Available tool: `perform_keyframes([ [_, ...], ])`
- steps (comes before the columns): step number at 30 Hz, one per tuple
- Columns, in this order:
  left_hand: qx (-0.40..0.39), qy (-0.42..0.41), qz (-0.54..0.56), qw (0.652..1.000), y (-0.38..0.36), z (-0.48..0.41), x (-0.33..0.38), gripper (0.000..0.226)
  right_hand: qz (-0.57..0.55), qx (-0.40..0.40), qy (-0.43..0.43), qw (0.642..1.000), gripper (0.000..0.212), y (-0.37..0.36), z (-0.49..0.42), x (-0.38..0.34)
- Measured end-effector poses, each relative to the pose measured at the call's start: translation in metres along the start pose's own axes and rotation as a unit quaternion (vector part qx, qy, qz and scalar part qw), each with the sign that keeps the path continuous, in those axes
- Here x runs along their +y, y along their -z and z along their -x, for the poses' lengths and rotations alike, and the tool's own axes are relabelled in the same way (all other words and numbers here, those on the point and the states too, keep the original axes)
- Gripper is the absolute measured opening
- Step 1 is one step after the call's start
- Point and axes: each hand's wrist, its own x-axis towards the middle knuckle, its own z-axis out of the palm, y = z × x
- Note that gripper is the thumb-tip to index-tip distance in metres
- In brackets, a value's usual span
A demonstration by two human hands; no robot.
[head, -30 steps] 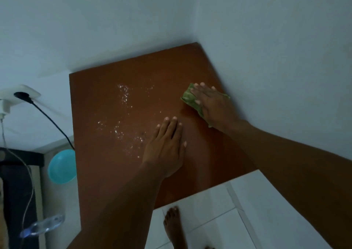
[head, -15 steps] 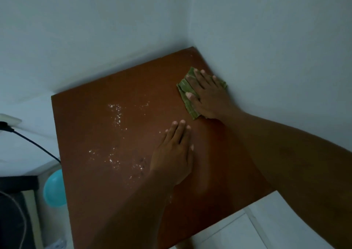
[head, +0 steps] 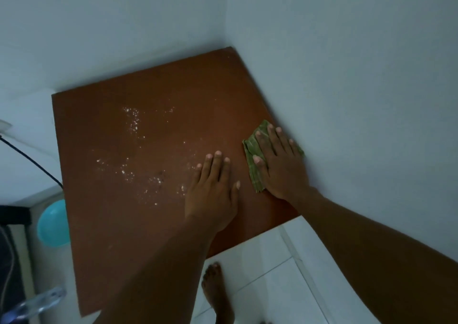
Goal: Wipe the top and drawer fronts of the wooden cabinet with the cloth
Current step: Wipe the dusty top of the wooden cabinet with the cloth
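The brown wooden cabinet top [head: 104, 224] fills the middle of the head view, set into a corner of two pale walls. White powdery specks [head: 131, 167] lie scattered over its centre and left. My right hand [head: 280, 165] lies flat on a folded green cloth [head: 252, 150], pressing it on the top near the right edge, close to the wall. My left hand [head: 213, 192] rests palm down on the bare wood just left of the cloth, fingers together, holding nothing. The drawer fronts are out of sight.
A light blue bowl [head: 50, 224] sits on the floor left of the cabinet. A black cable [head: 29, 160] runs down the left wall. A clear plastic object [head: 32, 304] lies at the bottom left. My bare foot [head: 218, 296] stands on white tiles.
My right hand has pulled the cloth back from the far corner toward me along the right edge. My left hand has stayed put. The camera has tilted down, showing the floor again.
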Motion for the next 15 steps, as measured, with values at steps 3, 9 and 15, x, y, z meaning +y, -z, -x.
perform_keyframes([
  [3,0.002,0.010,0.011,1.000,-0.013,0.028,0.020,0.070,-0.011,0.017,0.004,1.000,0.059,0.000,0.048,0.008],
  [9,-0.015,0.041,0.029,0.999,-0.031,0.082,0.056,0.066,-0.053,0.054,0.020,0.997,0.052,-0.003,0.127,0.021],
  [15,-0.042,0.056,0.016,0.997,-0.035,0.114,0.067,0.068,-0.100,0.142,0.045,0.984,0.039,0.000,0.176,0.032],
])
